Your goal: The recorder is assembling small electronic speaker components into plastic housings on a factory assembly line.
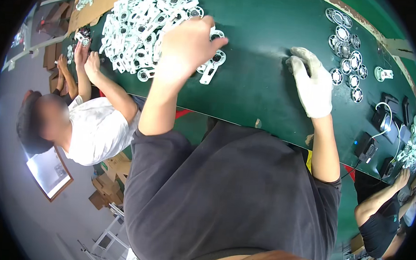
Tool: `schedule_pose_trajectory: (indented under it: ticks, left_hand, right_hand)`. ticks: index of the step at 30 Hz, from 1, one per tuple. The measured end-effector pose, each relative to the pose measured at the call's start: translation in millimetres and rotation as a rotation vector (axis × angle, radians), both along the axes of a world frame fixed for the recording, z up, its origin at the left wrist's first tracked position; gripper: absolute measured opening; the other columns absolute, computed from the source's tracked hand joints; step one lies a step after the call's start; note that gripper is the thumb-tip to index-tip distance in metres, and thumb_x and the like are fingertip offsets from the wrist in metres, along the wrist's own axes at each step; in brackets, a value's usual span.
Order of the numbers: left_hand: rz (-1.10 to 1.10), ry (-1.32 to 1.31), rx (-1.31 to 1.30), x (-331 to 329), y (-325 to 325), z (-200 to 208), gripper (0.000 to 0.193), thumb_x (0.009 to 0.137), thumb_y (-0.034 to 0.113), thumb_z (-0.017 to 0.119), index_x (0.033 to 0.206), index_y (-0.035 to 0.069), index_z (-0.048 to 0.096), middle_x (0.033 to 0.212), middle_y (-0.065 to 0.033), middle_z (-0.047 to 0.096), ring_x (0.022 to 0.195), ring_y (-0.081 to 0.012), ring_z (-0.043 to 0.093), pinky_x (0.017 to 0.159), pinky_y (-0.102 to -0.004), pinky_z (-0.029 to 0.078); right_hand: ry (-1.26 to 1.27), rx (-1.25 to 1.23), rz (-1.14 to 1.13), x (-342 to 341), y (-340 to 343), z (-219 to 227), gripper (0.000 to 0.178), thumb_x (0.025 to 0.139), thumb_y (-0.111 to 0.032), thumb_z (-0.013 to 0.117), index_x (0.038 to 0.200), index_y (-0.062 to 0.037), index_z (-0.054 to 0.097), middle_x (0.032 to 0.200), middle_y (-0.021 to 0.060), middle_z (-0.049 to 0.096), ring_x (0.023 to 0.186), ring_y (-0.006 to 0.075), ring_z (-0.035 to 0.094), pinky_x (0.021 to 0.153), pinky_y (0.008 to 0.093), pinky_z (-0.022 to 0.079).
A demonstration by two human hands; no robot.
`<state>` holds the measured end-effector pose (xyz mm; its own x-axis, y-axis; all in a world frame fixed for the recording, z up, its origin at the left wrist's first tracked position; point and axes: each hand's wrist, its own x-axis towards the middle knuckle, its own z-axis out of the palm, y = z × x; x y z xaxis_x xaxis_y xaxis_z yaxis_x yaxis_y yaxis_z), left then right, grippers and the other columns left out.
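Note:
My bare left hand (188, 44) is over the near right edge of a heap of pale plastic pieces (135, 31), each with a round ring end, a dark centre and a short handle. Its thumb sticks out apart from the fingers, which are bent and slightly blurred. One loose piece (213, 67) lies just right of that wrist, and the ring end of another (217, 35) shows beside the thumb. On the green table (251, 85), my right hand (310, 83) in a white glove rests with fingers curved, thumb apart and nothing visible in it.
Several round spoked rings (346, 50) lie to the right, with a pale round part (383, 74) beyond them. Black devices with cables (387, 121) sit near the right end. A co-worker (97, 125) handles a piece at left; another person (378, 216) works at right.

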<state>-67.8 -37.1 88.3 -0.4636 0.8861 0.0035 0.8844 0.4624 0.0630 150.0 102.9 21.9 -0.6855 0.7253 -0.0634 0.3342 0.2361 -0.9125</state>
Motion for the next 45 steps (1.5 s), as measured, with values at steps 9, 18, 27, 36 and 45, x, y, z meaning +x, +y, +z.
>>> schedule_pose_trajectory:
  ticks: [9, 18, 27, 36, 45]
  left_hand:
    - [0.112, -0.183, 0.166, 8.5, -12.1, -20.1, 0.041, 0.081, 0.016, 0.07, 0.119, 0.004, 0.059, 0.081, -0.0112, 0.067, 0.074, -0.0294, 0.065, 0.067, -0.039, 0.051]
    - [-0.274, -0.476, 0.656, 87.4, 64.3, -20.7, 0.054, 0.07, 0.004, 0.071, 0.121, 0.009, 0.055, 0.112, -0.0147, 0.053, 0.095, -0.0345, 0.06, 0.078, -0.0392, 0.053]
    - [-0.44, -0.398, 0.69, 75.9, 161.7, -47.4, 0.037, 0.078, 0.003, 0.061, 0.115, 0.006, 0.058, 0.11, -0.0126, 0.061, 0.101, -0.0301, 0.06, 0.083, -0.0385, 0.051]
    - [-0.6, -0.311, 0.448, 54.3, 207.3, -50.7, 0.032, 0.08, 0.013, 0.066, 0.111, 0.007, 0.062, 0.114, -0.0129, 0.062, 0.109, -0.0308, 0.055, 0.095, -0.0397, 0.045]
    - [-0.565, -0.407, 0.699, 59.8, 120.0, -41.3, 0.042, 0.075, -0.003, 0.064, 0.115, 0.009, 0.062, 0.111, -0.0066, 0.065, 0.1, -0.0264, 0.061, 0.085, -0.0344, 0.051]
  right_hand:
    - [-0.113, 0.149, 0.219, -5.0, -8.2, 19.5, 0.027, 0.091, -0.021, 0.058, 0.11, -0.0046, 0.066, 0.099, 0.0127, 0.07, 0.092, 0.0233, 0.069, 0.084, 0.0308, 0.052]
    - [0.319, -0.444, 0.059, 0.6, -2.9, 14.5, 0.047, 0.097, -0.022, 0.052, 0.136, 0.0009, 0.042, 0.121, 0.0104, 0.056, 0.107, 0.0159, 0.056, 0.091, 0.0296, 0.047]
    - [0.407, -0.204, -0.483, 22.1, 46.3, 9.6, 0.028, 0.086, -0.013, 0.056, 0.111, -0.0007, 0.056, 0.088, 0.0071, 0.057, 0.077, 0.0173, 0.056, 0.068, 0.0309, 0.047]
    - [0.583, -0.254, -0.608, 24.9, 59.7, 12.2, 0.025, 0.085, -0.008, 0.054, 0.109, -0.0002, 0.057, 0.07, -0.0001, 0.052, 0.056, 0.0063, 0.046, 0.049, 0.0216, 0.036]
    - [0.159, 0.111, -0.461, 21.0, 52.6, 20.3, 0.03, 0.09, -0.019, 0.063, 0.11, 0.0023, 0.063, 0.065, -0.0027, 0.046, 0.05, 0.0041, 0.037, 0.045, 0.021, 0.028]
